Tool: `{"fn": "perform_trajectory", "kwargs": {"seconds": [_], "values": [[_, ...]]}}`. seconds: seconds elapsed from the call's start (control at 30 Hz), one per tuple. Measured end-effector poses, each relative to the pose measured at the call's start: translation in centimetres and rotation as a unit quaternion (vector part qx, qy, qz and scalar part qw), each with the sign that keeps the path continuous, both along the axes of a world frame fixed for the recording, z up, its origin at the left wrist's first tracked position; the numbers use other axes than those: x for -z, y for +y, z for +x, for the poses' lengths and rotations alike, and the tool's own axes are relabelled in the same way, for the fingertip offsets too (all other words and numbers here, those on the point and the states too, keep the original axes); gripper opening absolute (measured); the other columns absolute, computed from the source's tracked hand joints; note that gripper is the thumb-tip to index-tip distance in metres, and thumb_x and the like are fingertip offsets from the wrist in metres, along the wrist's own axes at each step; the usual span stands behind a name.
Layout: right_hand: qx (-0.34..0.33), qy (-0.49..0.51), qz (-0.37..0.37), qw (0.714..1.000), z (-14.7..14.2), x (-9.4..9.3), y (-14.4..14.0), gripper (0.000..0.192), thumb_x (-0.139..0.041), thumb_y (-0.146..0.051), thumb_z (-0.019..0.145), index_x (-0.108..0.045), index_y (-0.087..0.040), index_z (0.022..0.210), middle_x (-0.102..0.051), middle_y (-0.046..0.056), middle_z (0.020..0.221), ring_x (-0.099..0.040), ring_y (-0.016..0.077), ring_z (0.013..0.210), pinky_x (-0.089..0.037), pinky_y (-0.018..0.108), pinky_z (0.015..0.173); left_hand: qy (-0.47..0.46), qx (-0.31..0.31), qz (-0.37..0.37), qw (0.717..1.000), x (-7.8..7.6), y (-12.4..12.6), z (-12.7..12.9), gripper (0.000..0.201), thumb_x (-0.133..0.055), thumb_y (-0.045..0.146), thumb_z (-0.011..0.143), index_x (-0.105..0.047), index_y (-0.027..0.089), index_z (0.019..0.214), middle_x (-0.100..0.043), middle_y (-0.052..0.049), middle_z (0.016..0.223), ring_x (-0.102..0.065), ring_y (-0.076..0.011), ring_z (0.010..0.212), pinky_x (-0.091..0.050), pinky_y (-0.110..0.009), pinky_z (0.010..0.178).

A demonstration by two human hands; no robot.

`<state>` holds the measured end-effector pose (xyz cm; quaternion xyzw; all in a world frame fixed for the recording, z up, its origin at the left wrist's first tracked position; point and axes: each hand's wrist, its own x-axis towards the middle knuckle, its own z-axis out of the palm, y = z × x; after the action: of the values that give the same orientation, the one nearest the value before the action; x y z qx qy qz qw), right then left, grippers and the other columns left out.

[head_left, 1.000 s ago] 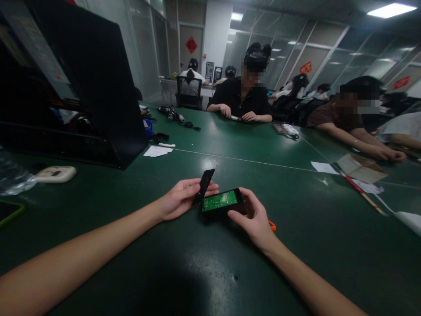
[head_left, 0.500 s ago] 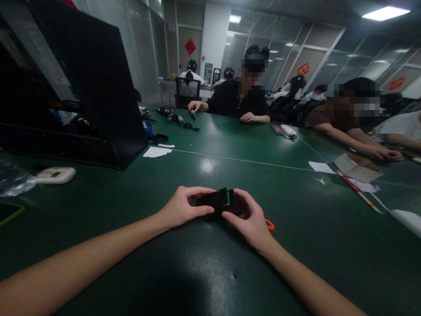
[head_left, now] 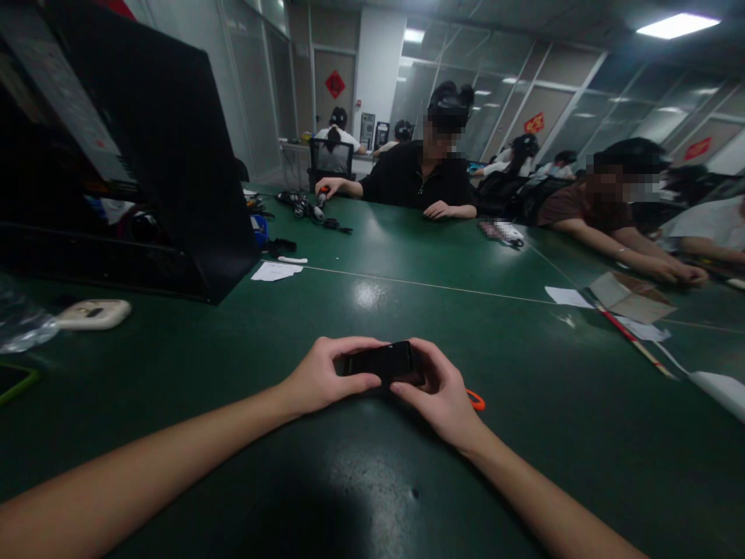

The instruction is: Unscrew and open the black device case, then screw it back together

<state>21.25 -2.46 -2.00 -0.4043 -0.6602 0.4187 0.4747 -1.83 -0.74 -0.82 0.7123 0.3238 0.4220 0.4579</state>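
Small black box [head_left: 381,362] down low on the green bench [head_left: 524,373], pinched between left hand [head_left: 323,376] and right hand [head_left: 443,388]. Probably light, hard, smooth, a bit slippery. Best held by the short ends, thumbs on top. Orange bit [head_left: 476,400] just beside.

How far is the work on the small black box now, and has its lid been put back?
Done: the lid that stood open a second ago now lies on the black box, hiding the green board. In hand: left hand and right hand grip its ends. Left: whether it is fully snapped shut cannot be seen; an orange tool lies beside it.
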Motion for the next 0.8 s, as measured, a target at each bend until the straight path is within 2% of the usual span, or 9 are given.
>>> {"fn": "perform_trajectory", "kwargs": {"seconds": [0.2, 0.4, 0.53, 0.7, 0.8], "values": [[-0.002, 0.020, -0.010, 1.000, 0.1, -0.1, 0.1, 0.061, -0.085, -0.044, 0.074, -0.056, -0.027, 0.125, -0.069, 0.009, 0.120, -0.069, 0.0269, 0.109, -0.060, 0.042, 0.091, 0.016, -0.011, 0.012, 1.000, -0.1, 0.0, 0.1, 0.051, -0.080, 0.036, 0.082, -0.070, 0.022, 0.129, -0.072, -0.009, 0.129, -0.067, -0.0282, 0.120, -0.048, -0.043, 0.108], [-0.005, 0.054, -0.025, 0.998, 0.3, -0.1, 0.5, 0.064, -0.086, -0.044, 0.073, -0.055, -0.028, 0.127, -0.067, 0.009, 0.125, -0.066, 0.0275, 0.115, -0.058, 0.042, 0.095, -0.046, 0.005, -0.040, 0.998, -0.2, -0.3, 1.0, 0.055, -0.078, 0.035, 0.084, -0.065, 0.022, 0.135, -0.065, -0.010, 0.141, -0.058, -0.0286, 0.132, -0.040, -0.045, 0.116], [-0.015, 0.070, -0.044, 0.996, 0.5, -0.4, 0.7, 0.061, -0.086, -0.042, 0.074, -0.057, -0.029, 0.126, -0.067, 0.006, 0.124, -0.065, 0.0253, 0.114, -0.054, 0.041, 0.099, -0.071, 0.000, -0.090, 0.993, -0.3, -0.6, 1.5, 0.053, -0.078, 0.033, 0.084, -0.066, 0.021, 0.134, -0.068, -0.010, 0.136, -0.061, -0.0288, 0.128, -0.043, -0.047, 0.114], [-0.041, 0.083, -0.070, 0.993, 0.3, -1.2, 0.5, 0.037, -0.078, -0.045, 0.082, -0.070, -0.026, 0.112, -0.070, 0.005, 0.113, -0.064, 0.0229, 0.108, -0.052, 0.035, 0.095, -0.026, 0.005, -0.068, 0.997, -0.1, -0.8, 1.3, 0.053, -0.081, 0.031, 0.081, -0.068, 0.026, 0.132, -0.066, -0.008, 0.138, -0.058, -0.0290, 0.131, -0.039, -0.047, 0.117], [-0.027, 0.102, -0.078, 0.991, 0.2, -1.4, 0.5, 0.025, -0.075, -0.039, 0.087, -0.073, -0.026, 0.109, -0.070, 0.005, 0.112, -0.064, 0.0227, 0.106, -0.053, 0.033, 0.088, -0.080, 0.020, -0.095, 0.992, -0.1, -0.8, 1.2, 0.064, -0.082, 0.031, 0.080, -0.060, 0.025, 0.141, -0.062, -0.010, 0.141, -0.056, -0.0301, 0.133, -0.041, -0.047, 0.116]]}}
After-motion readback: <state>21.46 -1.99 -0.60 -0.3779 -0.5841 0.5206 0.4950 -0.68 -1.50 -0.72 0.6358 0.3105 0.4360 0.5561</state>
